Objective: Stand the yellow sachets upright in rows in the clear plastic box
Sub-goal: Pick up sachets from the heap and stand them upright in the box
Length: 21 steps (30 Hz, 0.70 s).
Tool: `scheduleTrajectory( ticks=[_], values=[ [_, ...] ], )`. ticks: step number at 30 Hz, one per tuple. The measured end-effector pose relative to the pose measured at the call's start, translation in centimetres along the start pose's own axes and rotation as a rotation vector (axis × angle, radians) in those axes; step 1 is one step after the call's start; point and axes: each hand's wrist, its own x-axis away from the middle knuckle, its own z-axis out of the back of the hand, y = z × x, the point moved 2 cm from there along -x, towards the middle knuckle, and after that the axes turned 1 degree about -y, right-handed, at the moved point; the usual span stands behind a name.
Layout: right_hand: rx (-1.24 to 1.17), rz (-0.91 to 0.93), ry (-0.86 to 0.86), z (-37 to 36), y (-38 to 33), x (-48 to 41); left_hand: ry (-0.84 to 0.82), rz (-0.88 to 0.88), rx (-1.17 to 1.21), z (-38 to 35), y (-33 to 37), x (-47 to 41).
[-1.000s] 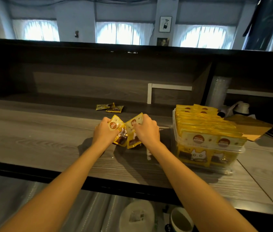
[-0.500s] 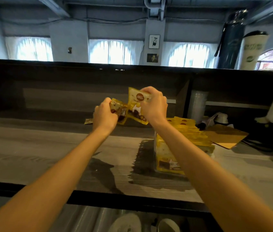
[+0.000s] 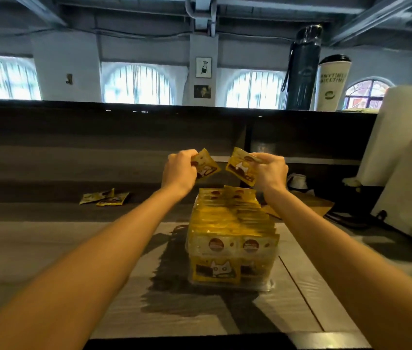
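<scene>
Grey counter (image 3: 48, 248) bears clear box (image 3: 230, 284); loose sachets (image 3: 105, 198).

Sachets (image 3: 232, 223) in the clear plastic box (image 3: 270, 284): yellow, round brown badge, white cat over a dark band. Raised sachets (image 3: 241, 168) above the box: same yellow and brown print. Counter (image 3: 48, 248) under the box: grey wood grain.

print on the sachets (image 3: 232, 223) is blurred; rear rows in the clear box (image 3: 268, 284) mostly hidden.
</scene>
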Motion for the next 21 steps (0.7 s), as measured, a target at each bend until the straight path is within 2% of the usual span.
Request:
scheduleTrajectory(
  ticks=[5,11,15,21],
  values=[
    [0.028,0.005,0.002,0.6,1.6,-2.0,-0.096,-0.007,0.051,-2.5,0.1,-2.1],
    [0.071,-0.01,-0.093,0.1,3.5,-3.3,-0.325,0.013,0.093,-4.3,-0.6,-3.2],
    [0.024,-0.018,-0.169,0.1,4.0,-3.6,-0.438,-0.007,0.086,-4.4,-0.4,-3.6],
    [-0.055,0.029,-0.186,0.2,3.7,-3.7,-0.551,-0.032,0.137,-4.0,0.5,-4.1]
  ],
)
